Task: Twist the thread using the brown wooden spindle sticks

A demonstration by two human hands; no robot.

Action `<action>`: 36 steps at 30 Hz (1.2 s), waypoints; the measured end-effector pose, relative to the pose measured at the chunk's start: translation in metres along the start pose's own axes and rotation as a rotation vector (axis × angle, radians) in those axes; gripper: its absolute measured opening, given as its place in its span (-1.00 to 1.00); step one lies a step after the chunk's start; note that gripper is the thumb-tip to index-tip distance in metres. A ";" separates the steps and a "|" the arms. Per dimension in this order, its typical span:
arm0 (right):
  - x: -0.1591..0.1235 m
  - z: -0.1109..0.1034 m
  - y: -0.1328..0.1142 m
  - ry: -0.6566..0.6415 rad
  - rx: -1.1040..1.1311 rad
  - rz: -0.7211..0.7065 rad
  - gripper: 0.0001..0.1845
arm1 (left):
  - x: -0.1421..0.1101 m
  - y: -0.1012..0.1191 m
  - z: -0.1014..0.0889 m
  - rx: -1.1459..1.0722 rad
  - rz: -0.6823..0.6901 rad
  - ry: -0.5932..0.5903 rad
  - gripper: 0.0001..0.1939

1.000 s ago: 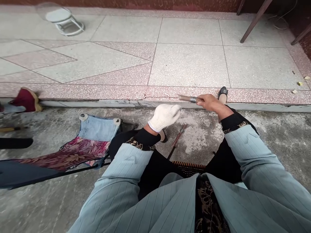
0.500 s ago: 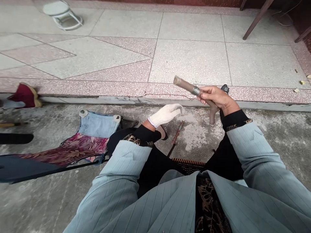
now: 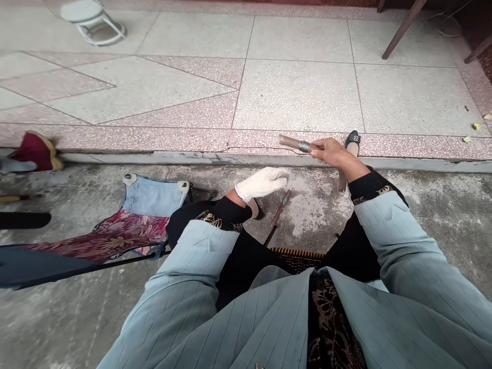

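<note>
My right hand [image 3: 331,152] is bare and closed round a wooden stick [image 3: 288,141] with silvery wire [image 3: 305,147] wound about it. The stick tilts left over the pink step edge, and a brownish lower part [image 3: 342,180] shows beneath my wrist. My left hand [image 3: 263,182], in a white knitted glove, is lower and to the left, apart from the stick. Its fingers curl together; whatever they pinch is too small to make out. On the concrete just below it lies a thin tool with a reddish handle [image 3: 277,212], its kind unclear.
A folding chair with denim and floral cloth [image 3: 156,197] stands to my left. Farther left are another person's red shoe [image 3: 36,151] and a dark bar [image 3: 25,220]. A white stool [image 3: 86,15] and wooden legs [image 3: 403,29] stand on the raised tiled floor [image 3: 295,97].
My right hand raised the wire-wound stick and tipped it up, then lowered it partway again. My gloved left hand turned slightly, staying near the same spot.
</note>
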State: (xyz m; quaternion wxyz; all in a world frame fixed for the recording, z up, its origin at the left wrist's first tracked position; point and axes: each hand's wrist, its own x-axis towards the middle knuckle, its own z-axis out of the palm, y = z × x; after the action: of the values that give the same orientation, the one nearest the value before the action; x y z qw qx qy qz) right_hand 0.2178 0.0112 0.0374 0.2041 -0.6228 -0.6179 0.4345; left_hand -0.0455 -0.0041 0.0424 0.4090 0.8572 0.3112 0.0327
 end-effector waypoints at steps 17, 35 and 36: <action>-0.019 -0.002 -0.015 -0.419 0.581 -0.344 -0.46 | 0.003 -0.020 0.004 -0.282 -0.030 0.207 -0.69; 0.007 0.025 -0.005 -0.034 -0.530 0.037 -0.70 | -0.005 -0.015 -0.012 -0.104 -0.045 0.138 -0.67; 0.006 0.028 -0.006 -0.097 -0.573 0.032 -0.69 | -0.006 -0.016 -0.012 -0.083 -0.044 0.138 -0.67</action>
State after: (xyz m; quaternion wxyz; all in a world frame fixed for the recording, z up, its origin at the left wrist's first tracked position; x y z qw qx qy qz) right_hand 0.1907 0.0102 0.0253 -0.0170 -0.6431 -0.7146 0.2747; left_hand -0.0620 0.0087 0.0404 0.4226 0.8281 0.3558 0.0954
